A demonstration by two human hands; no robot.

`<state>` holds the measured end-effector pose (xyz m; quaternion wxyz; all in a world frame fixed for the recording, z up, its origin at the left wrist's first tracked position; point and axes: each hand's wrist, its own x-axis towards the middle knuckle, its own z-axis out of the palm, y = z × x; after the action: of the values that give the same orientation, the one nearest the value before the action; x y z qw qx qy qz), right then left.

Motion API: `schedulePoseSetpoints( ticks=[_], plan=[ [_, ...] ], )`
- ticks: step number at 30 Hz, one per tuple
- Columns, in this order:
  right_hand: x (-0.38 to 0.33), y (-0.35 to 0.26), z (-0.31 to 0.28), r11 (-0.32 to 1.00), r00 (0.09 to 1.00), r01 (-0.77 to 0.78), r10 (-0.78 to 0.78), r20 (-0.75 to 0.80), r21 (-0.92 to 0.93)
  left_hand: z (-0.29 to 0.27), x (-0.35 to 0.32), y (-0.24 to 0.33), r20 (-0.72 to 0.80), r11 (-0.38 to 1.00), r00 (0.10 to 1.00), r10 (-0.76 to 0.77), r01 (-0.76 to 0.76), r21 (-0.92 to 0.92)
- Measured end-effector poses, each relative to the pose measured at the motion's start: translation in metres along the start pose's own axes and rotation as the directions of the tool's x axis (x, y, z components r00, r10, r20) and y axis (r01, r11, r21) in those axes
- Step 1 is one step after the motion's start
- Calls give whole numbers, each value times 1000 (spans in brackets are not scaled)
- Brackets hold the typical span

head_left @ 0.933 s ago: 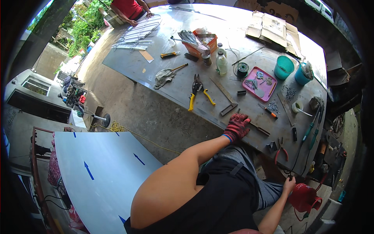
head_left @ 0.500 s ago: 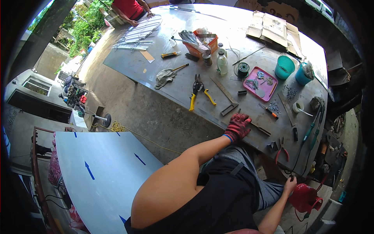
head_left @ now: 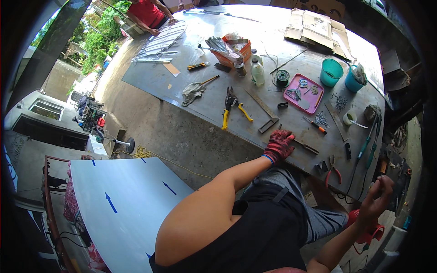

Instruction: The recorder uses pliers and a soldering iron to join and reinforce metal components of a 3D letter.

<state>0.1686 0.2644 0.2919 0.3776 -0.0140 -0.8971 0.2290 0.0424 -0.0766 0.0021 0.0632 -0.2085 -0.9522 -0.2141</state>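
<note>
My left hand point(head_left: 279, 146), in a red and black knit glove, lies palm down at the near edge of the metal table point(head_left: 200, 109). Its fingers rest over or beside a dark metal bar point(head_left: 309, 148), part of which the glove hides. Bare, my right hand point(head_left: 380, 198) is raised off the table's right corner, fingers loosely bent and apart, with nothing visible in them. Below it is a red metal tank point(head_left: 369, 233), partly covered by my forearm. Nearest the right hand on the table are red-handled pliers point(head_left: 333, 172) and soldering irons with green handles point(head_left: 365, 146).
Yellow-handled snips point(head_left: 231, 107), a steel square point(head_left: 264, 109), a pink tray point(head_left: 302, 94) with small metal pieces, a wire spool point(head_left: 282, 78), an orange basket point(head_left: 218, 57) and teal buckets point(head_left: 332, 72) stand about. A large pale sheet point(head_left: 136, 200) lies at left. Another person point(head_left: 148, 16) works at the far left.
My right hand has risen up and to the right from beside the red tank, its fingers loosening. My left hand stays put. The whole view has shifted slightly.
</note>
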Motion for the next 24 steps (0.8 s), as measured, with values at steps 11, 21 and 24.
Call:
schedulePoseSetpoints(
  ticks=[11,21,24],
  plan=[
    [107,-182,-27,638,783,546,-618,-61,542,-1,-4,-2,-15,1000,1000,-26,26,-4],
    [111,-172,-33,564,667,688,-740,-90,456,-9,1,5,10,1000,1000,-14,14,-4],
    [117,-171,-28,500,604,745,-787,-126,441,-7,-2,1,-12,1000,1000,-22,21,-14]
  ],
)
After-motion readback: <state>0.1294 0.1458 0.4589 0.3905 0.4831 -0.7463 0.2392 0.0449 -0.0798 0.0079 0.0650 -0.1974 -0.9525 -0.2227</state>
